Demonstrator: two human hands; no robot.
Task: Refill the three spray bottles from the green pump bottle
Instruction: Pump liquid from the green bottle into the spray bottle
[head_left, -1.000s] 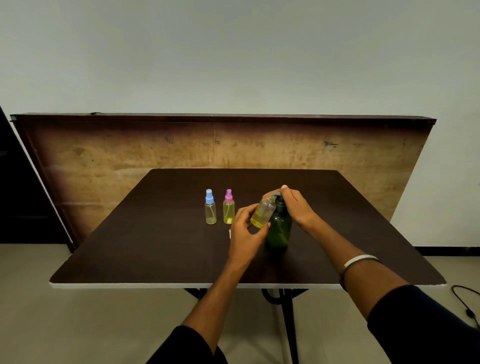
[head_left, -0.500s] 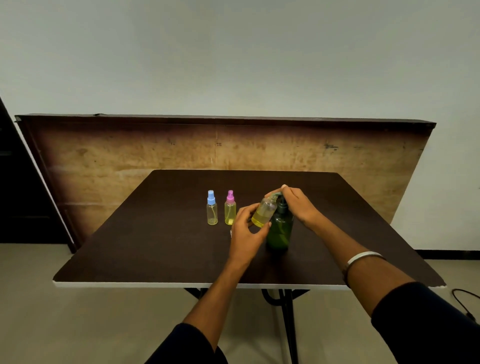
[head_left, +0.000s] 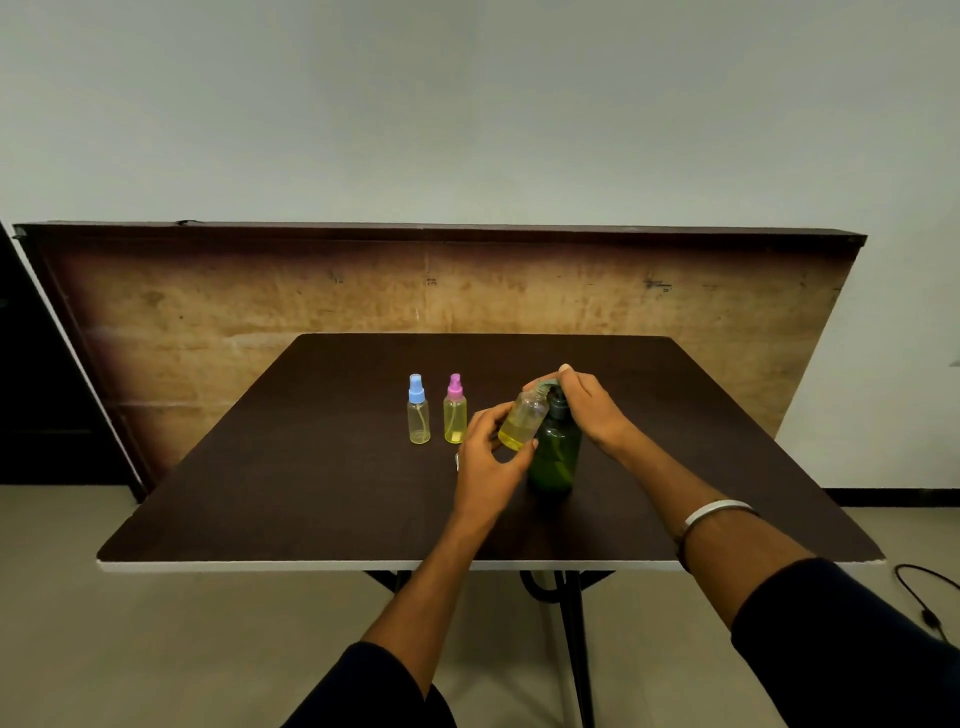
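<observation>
The green pump bottle (head_left: 555, 457) stands upright on the dark table (head_left: 311, 493). My right hand (head_left: 587, 405) lies over its pump head, fingers curved across the top. My left hand (head_left: 488, 457) grips an uncapped clear spray bottle (head_left: 523, 420), partly full of yellow liquid, tilted with its mouth under the pump spout. Left of them stand two capped spray bottles holding yellow liquid: one with a blue cap (head_left: 418, 410) and one with a pink cap (head_left: 455, 410). A small pale object, mostly hidden behind my left hand, lies on the table.
A large wooden board (head_left: 208, 312) leans against the wall behind the table. The table's white front edge (head_left: 260, 565) is near me. A black cable (head_left: 924, 597) lies on the floor at the right.
Almost nothing differs. Both hands keep their hold at the pump bottle; the view has shifted slightly.
</observation>
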